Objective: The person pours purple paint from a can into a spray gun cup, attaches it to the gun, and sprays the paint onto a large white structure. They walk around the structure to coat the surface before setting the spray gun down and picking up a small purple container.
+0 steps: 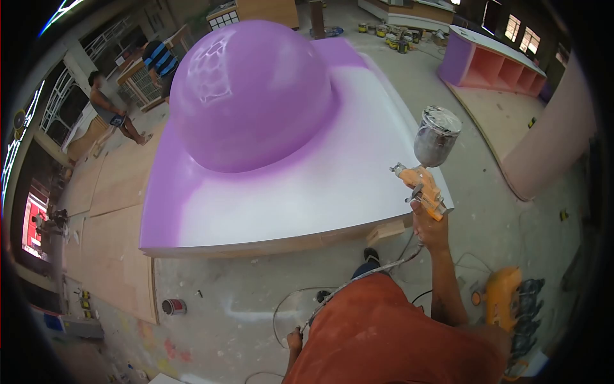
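Orange shirt (390, 326) nearest, outstretched right hand (428, 228) wraps fingers round a spray gun (422, 184), left hand (295, 340) a hose (400, 260).

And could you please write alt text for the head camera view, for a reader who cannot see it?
A person's right hand holds an orange spray gun, cup on top, near a purple dome on a part-white, part-purple base. The left hand holds the hose; two people stand at upper left.

A grey, paint-stained floor (220, 281) with flat tan wooden boards (118, 256) at left. At upper right, small bright rectangular windows (529, 40) above a pink-and-purple open shelf unit (487, 65).
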A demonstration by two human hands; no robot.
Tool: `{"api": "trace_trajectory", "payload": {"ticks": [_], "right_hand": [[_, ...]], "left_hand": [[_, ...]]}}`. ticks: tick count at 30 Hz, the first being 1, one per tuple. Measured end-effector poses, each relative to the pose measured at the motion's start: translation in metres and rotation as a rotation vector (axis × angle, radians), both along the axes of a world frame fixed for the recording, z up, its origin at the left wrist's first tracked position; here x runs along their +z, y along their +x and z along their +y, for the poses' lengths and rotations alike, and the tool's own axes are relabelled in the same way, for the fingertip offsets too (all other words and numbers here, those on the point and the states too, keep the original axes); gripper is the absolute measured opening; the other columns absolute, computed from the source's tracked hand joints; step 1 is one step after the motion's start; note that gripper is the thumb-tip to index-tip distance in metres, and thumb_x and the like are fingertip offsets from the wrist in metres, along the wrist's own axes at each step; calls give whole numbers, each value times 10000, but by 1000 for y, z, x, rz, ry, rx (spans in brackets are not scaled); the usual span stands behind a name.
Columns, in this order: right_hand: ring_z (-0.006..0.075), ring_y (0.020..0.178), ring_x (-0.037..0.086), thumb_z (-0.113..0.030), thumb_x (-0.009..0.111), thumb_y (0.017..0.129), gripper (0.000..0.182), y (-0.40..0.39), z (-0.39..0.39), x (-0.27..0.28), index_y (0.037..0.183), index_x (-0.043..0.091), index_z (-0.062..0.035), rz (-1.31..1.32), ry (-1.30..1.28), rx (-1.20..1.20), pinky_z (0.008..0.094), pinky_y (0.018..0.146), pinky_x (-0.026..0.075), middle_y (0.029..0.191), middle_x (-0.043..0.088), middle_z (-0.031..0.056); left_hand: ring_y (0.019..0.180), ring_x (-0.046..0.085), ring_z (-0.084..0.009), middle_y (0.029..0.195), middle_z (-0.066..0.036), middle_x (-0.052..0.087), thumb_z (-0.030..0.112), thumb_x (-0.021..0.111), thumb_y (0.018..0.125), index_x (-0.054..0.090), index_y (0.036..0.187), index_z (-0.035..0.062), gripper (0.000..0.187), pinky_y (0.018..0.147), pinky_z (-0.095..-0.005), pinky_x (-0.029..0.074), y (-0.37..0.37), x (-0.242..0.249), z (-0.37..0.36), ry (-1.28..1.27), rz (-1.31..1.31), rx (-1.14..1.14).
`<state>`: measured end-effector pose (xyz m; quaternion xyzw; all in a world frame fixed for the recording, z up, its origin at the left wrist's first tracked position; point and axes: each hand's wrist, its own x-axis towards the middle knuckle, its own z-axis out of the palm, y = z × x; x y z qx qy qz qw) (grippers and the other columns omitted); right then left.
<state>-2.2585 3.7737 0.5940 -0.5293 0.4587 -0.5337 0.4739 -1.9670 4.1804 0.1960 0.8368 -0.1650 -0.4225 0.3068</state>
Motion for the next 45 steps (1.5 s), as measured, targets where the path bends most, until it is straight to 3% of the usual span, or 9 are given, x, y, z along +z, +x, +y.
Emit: {"api": "trace_trajectory", "payload": {"ticks": [6, 11, 13, 15, 17, 21, 27, 40, 45], "right_hand": [[19, 458, 406, -244, 660, 973, 384, -18, -23, -15, 1272, 555, -27, 28, 136, 68, 201, 387, 349, 826, 630, 5], [11, 461, 406, -205, 562, 1016, 386, -102, -77, 10, 1350, 492, -25, -130, 39, 150, 179, 375, 340, 1253, 646, 93], [8, 458, 402, -206, 548, 1022, 390, -124, -100, 7, 1363, 475, -34, -123, 15, 186, 179, 367, 332, 1235, 647, 98], [2, 456, 403, -182, 534, 1023, 373, -140, -116, 7, 1357, 472, -28, -137, -8, 234, 177, 363, 336, 1230, 646, 107], [2, 451, 401, -186, 538, 1021, 376, -149, -128, 3, 1354, 470, -24, -170, 36, 268, 178, 360, 337, 1231, 644, 111], [4, 436, 394, -212, 562, 1014, 397, -157, -142, -4, 1341, 468, -7, -241, 140, 370, 180, 351, 339, 1217, 640, 130], [4, 436, 394, -216, 567, 1009, 392, -157, -137, 8, 1319, 482, 9, -322, 124, 481, 177, 354, 331, 1156, 649, 147], [15, 459, 444, -113, 588, 973, 444, -254, -44, 6, 1380, 437, -22, -221, 192, 452, 180, 395, 389, 944, 685, 100], [30, 463, 467, -76, 621, 942, 384, -309, 11, -12, 1294, 476, -22, -229, 347, 328, 198, 414, 430, 932, 670, 117]], "left_hand": [[636, 578, -254, 660, -133, 630, 423, 591, 882, 663, 708, -36, 496, 634, -407, 433, 19, -19, -31, 216, 97, -62], [716, 653, -270, 778, -165, 698, 466, 559, 885, 719, 838, -18, 512, 701, -404, 489, -67, 18, -113, 329, 69, -279], [836, 689, -294, 902, -189, 719, 450, 530, 901, 719, 946, -7, 497, 797, -409, 520, -101, 28, -151, 220, 168, -309], [976, 679, -308, 1022, -197, 710, 388, 529, 936, 703, 1039, 8, 430, 882, -416, 513, -123, 4, -183, 182, -67, -527], [1073, 651, -322, 1119, -206, 681, 342, 542, 963, 685, 1099, 12, 385, 927, -413, 493, -151, 18, -227, -144, -45, -538], [1147, 612, -301, 1244, -160, 632, 328, 590, 965, 635, 1238, 49, 393, 998, -392, 460, -207, 118, -308, -299, 186, -372], [1245, 550, -267, 1311, -138, 599, 319, 581, 984, 585, 1337, 70, 433, 1063, -366, 419, -261, 138, -343, -242, 335, -566], [1165, 586, -224, 1224, -116, 656, 271, 621, 943, 616, 1291, 47, 414, 1023, -338, 437, -292, 19, -280, -10, 460, -1050], [948, 635, -205, 1064, -137, 684, 271, 753, 812, 641, 1122, 16, 417, 829, -368, 506, -328, -21, -227, -30, 472, -776]]}}
